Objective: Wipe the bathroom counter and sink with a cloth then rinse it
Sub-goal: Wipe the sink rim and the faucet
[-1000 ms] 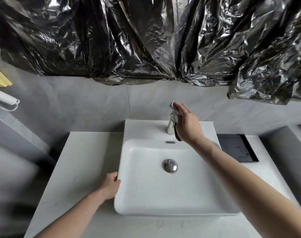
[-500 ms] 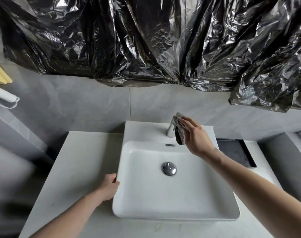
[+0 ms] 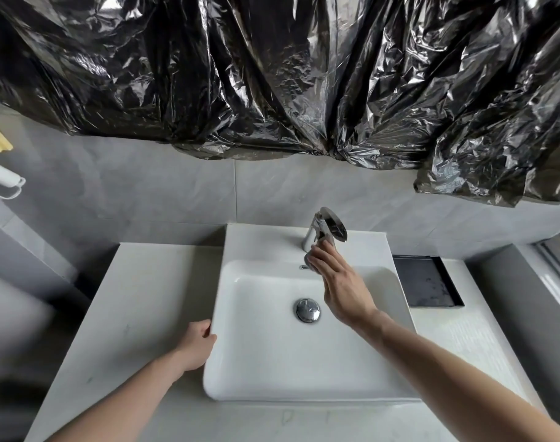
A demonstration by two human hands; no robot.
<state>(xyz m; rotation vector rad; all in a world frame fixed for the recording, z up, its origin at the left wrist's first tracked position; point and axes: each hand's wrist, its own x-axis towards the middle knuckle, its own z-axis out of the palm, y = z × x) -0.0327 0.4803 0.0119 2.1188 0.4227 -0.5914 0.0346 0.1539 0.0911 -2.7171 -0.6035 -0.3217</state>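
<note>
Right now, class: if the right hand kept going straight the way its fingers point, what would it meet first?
The right hand already has fingertips at the faucet spout, so the faucet comes first; contact looks likely, though depth is unclear.

A white sink (image 3: pixel 272 362) with a shiny chrome faucet (image 3: pixel 323 228) and chrome drain plug (image 3: pixel 308 310) sits on a pale, faintly marbled table (image 3: pixel 138 314); black tray (image 3: pixel 427 282) at right, grey wall tiles (image 3: pixel 144 193), glossy crinkled black plastic sheeting (image 3: pixel 272 74) above
</note>
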